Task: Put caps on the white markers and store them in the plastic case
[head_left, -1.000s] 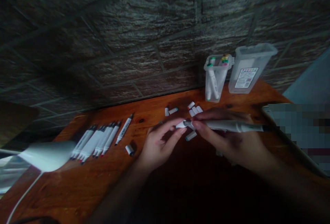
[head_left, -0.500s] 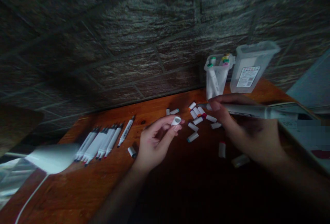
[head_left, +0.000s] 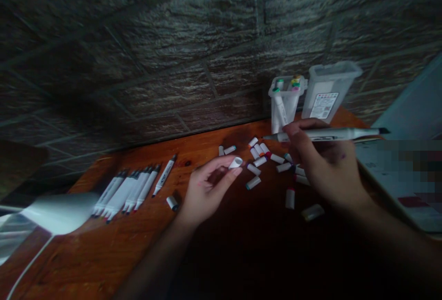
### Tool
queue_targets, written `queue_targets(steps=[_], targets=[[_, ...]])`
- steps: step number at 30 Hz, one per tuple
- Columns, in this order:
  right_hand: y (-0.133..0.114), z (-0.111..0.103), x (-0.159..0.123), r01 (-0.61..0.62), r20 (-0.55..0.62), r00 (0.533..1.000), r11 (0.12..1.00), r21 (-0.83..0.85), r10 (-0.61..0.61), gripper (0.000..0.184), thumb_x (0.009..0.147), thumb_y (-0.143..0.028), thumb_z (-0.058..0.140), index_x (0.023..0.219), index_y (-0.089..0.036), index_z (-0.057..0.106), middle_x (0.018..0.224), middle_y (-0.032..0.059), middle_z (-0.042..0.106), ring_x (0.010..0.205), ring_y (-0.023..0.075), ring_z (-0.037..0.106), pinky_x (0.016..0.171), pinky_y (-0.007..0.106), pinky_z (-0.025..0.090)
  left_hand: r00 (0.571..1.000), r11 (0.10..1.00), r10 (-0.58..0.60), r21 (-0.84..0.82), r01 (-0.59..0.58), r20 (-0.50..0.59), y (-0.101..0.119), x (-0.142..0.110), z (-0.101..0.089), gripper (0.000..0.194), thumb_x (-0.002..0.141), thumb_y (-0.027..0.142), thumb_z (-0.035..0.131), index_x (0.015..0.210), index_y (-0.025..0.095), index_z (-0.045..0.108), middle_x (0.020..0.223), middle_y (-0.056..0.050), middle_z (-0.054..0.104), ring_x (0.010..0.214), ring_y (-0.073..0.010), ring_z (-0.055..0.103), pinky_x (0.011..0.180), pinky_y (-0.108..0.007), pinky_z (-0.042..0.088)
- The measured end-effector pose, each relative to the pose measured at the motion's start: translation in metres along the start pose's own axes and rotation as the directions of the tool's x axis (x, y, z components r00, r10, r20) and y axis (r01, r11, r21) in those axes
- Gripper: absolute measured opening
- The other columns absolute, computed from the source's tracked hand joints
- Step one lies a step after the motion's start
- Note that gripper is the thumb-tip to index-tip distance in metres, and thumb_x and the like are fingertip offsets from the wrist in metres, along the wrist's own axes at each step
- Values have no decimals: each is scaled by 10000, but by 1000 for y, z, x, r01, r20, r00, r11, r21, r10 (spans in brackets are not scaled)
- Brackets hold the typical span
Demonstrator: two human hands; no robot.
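Note:
Between the thumb and fingers of my left hand is a white marker cap, its hollow end facing up toward me. My right hand grips a white double-ended marker that lies almost level, with a thin tip pointing left and a broad dark tip to the right. Both of its ends are bare. Under and between the hands, several loose caps with coloured ends lie scattered on the wooden table. A single dark-ended cap lies left of my left hand.
Uncapped markers lie in a row at the left, with one marker apart from them. A white lamp stands beside the row. At the back right are a clear box with markers and another clear box, before a brick wall.
My right hand drew the marker away from the cap, moving it right and up. The cap stayed in my left hand and now shows its hollow end.

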State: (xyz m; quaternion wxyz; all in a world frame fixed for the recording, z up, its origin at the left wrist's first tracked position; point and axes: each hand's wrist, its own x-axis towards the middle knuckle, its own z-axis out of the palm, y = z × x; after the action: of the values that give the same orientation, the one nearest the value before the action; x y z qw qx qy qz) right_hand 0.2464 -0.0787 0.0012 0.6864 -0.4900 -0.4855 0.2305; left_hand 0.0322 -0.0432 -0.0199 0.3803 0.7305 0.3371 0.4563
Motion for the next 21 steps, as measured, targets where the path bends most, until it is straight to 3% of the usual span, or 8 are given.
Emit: queue_targets(steps=[4,10,16,21], targets=[[4,-2,2,-36,-9,999,999,30,36,190,875,-409,698,816,-230,675,688,-25,651,599,122,615,529,238,473,1000,999,1,-40,-1,16,1,1,-1,172,851,208,724,1019,171,722,969,-62,789,837,-170,751,775,-274,622],[5,-3,4,-29,-64,998,1000,2,29,160,886,-385,675,870,-226,681,669,-21,638,503,104,554,429,225,393,1000,996,-16,86,16,7,-6,0,-2,230,818,235,766,1038,174,736,965,-65,786,845,-192,747,771,-289,621],[7,-6,9,-177,-79,979,979,100,186,225,840,-428,707,829,-207,663,549,-55,550,413,86,445,368,206,323,998,998,-56,-12,56,33,-2,2,-2,180,859,234,720,1022,156,718,1004,-88,780,897,-198,745,818,-304,615],[14,-6,10,-172,-114,977,980,98,183,282,839,-470,697,777,-199,648,573,-42,555,444,91,460,388,209,336,998,998,-44,-45,46,37,-1,1,-1,190,848,203,733,1031,159,713,1028,-79,773,936,-183,736,863,-286,598]])
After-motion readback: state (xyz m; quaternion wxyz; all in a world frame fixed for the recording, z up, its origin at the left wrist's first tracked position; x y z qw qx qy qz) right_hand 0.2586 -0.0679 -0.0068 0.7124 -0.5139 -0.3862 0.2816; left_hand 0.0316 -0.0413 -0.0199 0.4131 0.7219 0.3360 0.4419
